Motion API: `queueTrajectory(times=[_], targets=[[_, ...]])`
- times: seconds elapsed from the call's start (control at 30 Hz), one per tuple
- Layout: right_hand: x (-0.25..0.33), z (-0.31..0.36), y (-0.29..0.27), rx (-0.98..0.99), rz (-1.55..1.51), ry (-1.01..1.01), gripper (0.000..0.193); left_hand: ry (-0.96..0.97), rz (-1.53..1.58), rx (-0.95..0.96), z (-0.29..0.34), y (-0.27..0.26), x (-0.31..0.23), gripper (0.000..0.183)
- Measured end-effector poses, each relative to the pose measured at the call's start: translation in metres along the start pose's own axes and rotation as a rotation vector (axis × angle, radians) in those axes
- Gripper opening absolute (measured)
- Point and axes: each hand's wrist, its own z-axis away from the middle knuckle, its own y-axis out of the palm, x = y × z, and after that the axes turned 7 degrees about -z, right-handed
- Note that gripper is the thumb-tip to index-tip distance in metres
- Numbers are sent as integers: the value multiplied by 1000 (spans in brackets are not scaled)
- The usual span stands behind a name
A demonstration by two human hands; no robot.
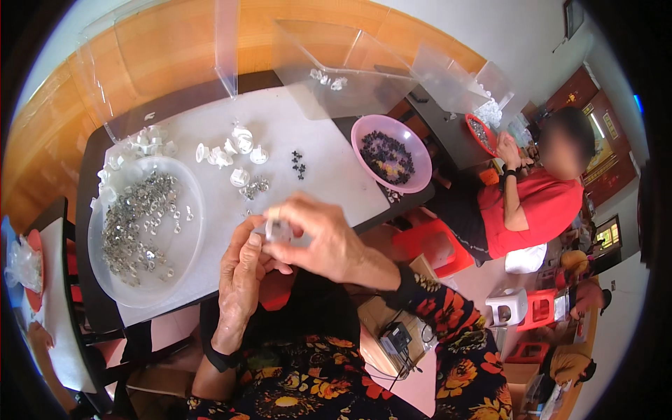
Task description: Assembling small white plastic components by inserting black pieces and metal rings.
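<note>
A small white plastic part (278, 231) is pinched between my two hands above the table's front edge. My left hand (241, 276) is closed, its thumb and fingers gripping the part from the left. From the right, my right hand (315, 234) curls over it, with finger and thumb pressed to it and slight motion blur. My fingers hide much of the part. Just beyond them lie a small heap of shiny metal pieces (253, 187) and several white round plastic fittings (240, 140). A short row of small black pieces (299, 165) lies to their right.
A clear round tray (192, 262) of metal pieces stands at left, beside a pile of white parts (150, 143). A pink bowl (359, 129) holds black pieces. Clear plastic bins (343, 56) stand behind. At right, a person in a red shirt (542, 213) sits near a red stool (441, 248).
</note>
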Motion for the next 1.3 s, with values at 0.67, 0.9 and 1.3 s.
queueTrajectory(times=[0.67, 0.9, 1.3], targets=[[-51, -107, 17, 122, 650, -80, 24, -24, 41, 49, 1, -9, 5, 38], [-42, -103, 22, 112, 510, -85, 20, 23, 143, 0, 4, -12, 7, 37], [-40, 2, 27, -116, -314, -77, 18, 54, 98, -127, -2, -7, 5, 24]])
